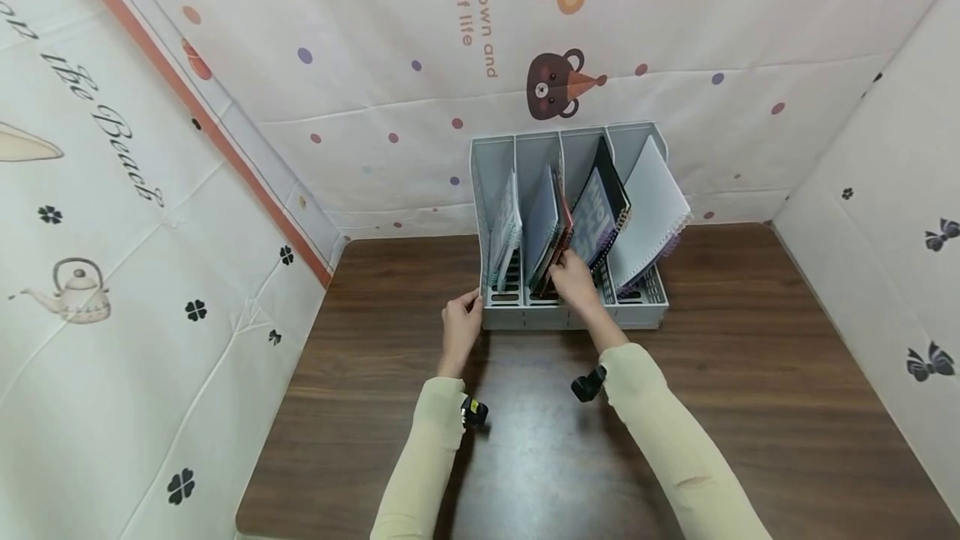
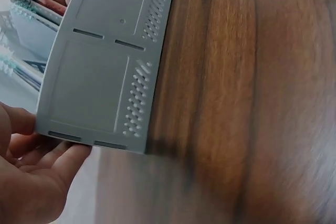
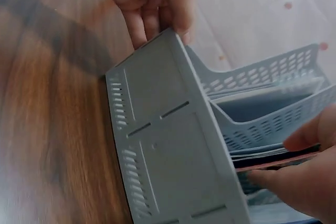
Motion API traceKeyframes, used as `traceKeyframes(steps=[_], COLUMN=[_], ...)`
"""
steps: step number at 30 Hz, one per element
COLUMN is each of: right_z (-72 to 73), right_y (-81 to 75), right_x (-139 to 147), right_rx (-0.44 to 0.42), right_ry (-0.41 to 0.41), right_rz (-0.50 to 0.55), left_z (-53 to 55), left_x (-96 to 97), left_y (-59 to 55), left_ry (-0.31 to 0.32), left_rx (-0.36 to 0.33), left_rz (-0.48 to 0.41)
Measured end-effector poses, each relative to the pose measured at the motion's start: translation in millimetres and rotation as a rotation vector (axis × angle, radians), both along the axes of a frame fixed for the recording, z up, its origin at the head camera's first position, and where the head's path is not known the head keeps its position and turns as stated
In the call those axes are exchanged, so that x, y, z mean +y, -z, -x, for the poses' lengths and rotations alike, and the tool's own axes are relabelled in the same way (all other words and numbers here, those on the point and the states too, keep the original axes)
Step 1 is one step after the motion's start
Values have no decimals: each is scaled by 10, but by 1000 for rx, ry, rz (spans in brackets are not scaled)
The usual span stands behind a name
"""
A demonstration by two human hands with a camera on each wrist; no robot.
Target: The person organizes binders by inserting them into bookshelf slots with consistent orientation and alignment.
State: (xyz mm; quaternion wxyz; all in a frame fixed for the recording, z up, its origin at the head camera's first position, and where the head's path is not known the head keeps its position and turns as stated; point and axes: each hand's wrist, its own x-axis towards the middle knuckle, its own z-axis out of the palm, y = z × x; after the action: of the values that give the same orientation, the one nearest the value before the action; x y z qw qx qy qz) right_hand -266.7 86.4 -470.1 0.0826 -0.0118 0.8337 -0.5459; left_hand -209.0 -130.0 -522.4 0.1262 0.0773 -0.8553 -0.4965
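Observation:
A grey four-slot file organizer point(image 1: 577, 319) stands on the table against the back wall. My left hand point(image 1: 461, 327) grips its front left corner, thumb on the front rim and fingers around the side in the left wrist view. My right hand point(image 1: 576, 283) reaches into the second slot from the left. There, in the right wrist view, thumb and fingers point(image 3: 281, 177) pinch a thin red-edged notebook point(image 3: 278, 162). Beside it leans a grey-blue notebook point(image 1: 542, 219). The lower ends of these notebooks are partly hidden by the organizer's front wall.
Pale spiral notebooks point(image 1: 505, 232) lean in the leftmost slot. A black-covered notebook point(image 1: 609, 177) and a blue patterned one point(image 1: 592, 219) share the third slot. A large white spiral notebook point(image 1: 648, 215) leans out of the rightmost slot. Printed cloth point(image 1: 390, 182) hangs behind the brown table point(image 1: 750, 373).

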Motion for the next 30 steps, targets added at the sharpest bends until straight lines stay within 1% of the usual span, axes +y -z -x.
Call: traceKeyframes(steps=[2,3,6,8,10,13,14,16,18,21,25,30], right_z=[-108,-173,-378,-520,-659,-874,-945,-1089,-1214,-1348,-1454,-1503], right_y=[-37,-48,-60,-55,-35,4,15,26,18,-20,-72,-100], right_x=[56,92,224,334,446,595,640,713,766,824,882,924], right_rx=[18,30,123,212,297,376,396,421,453,485,486,478], right_ry=[-12,-22,-42,-66,-102,-190,-222,-282,-329,-372,-381,-364], right_rz=[7,14,-47,-137,-232,-360,-391,-460,-521,-578,-584,-557], left_z=[-18,-32,-95,-153,-225,-376,-434,-551,-636,-700,-717,-706], left_x=[-4,-1,26,55,72,69,70,69,74,90,118,173], left_y=[-43,-64,-127,-170,-210,-256,-270,-295,-325,-382,-428,-404], left_ry=[24,38,116,204,310,456,494,549,575,569,553,577], left_rx=[-20,-36,-86,-89,-61,-9,3,14,26,64,85,82], left_rz=[34,67,218,364,534,765,830,911,952,982,993,976])
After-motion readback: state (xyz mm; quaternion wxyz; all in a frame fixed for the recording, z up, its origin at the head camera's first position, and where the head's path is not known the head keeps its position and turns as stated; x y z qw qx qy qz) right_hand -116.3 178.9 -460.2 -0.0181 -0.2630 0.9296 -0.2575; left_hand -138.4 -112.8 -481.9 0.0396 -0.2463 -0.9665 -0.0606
